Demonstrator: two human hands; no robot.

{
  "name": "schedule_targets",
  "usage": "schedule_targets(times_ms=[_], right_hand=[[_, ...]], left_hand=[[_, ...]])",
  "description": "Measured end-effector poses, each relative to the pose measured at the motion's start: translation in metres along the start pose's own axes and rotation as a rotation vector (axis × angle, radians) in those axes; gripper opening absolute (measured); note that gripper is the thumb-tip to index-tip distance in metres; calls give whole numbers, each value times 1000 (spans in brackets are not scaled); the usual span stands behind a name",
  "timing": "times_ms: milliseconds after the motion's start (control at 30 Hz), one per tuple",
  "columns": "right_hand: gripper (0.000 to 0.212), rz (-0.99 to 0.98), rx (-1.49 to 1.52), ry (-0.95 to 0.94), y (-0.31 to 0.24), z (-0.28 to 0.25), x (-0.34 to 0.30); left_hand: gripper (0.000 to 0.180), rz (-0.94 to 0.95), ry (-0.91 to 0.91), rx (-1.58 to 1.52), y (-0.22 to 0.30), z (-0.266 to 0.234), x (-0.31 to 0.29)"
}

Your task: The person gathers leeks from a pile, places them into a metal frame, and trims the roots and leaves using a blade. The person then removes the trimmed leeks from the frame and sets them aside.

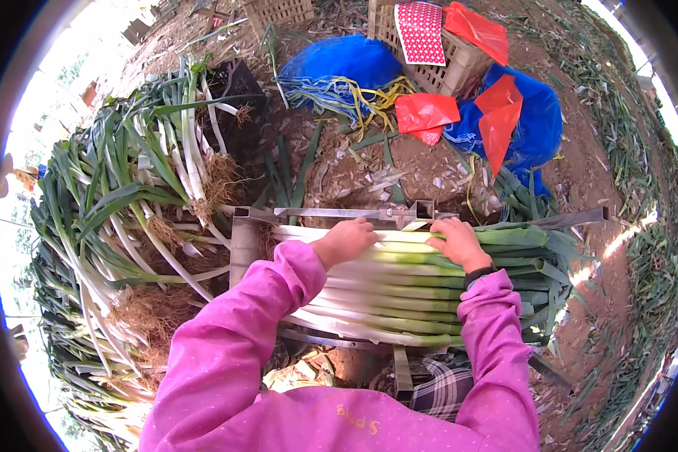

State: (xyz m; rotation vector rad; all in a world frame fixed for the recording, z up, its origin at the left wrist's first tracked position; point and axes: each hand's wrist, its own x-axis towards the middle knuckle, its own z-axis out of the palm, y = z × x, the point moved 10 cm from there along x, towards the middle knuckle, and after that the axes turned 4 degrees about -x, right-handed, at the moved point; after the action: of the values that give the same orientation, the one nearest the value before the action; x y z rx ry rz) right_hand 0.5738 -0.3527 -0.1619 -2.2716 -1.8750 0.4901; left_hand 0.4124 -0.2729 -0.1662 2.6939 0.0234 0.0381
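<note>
Both hands press palm-down on a flat row of trimmed leeks lying in a metal frame, the left hand just beside the right hand. At nine o'clock lies a pile of untrimmed leeks; at twelve to one o'clock sit a blue sack, red bags and a slatted crate.

Outdoors in bright sun: bare brown dirt ground strewn with leaf scraps, wicker crates behind

heap of uncleaned leeks, blue sacks, red bags, wicker crate
</note>
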Motion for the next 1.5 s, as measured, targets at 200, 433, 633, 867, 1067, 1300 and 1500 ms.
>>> schedule_targets(times_ms=[200,433,633,867,1067,1300,1500], right_hand=[[24,-52,-24,110,0,-8,-5],[23,-71,1,128,-4,-7,-4],[25,-23,-41,121,-1,-5,-6],[29,-6,-84,165,-12,1,-8],[27,42,-32,350,-25,-13,-20],[26,41,-26,404,-29,-19,-23],[25,40,-18,428,-29,-22,-25]], left_hand=[[11,159,-166,-42,7,-7,-18],[7,190,-476,175,-29,-28,-140],[8,-283,-822,217,-18,-99,-176],[16,-402,928,229,-67,-322,-112],[26,-519,-224,27,-91,-31,-68],[17,-535,-255,-199,-131,-13,-65],[19,-546,-354,-26,-131,-11,-53]])
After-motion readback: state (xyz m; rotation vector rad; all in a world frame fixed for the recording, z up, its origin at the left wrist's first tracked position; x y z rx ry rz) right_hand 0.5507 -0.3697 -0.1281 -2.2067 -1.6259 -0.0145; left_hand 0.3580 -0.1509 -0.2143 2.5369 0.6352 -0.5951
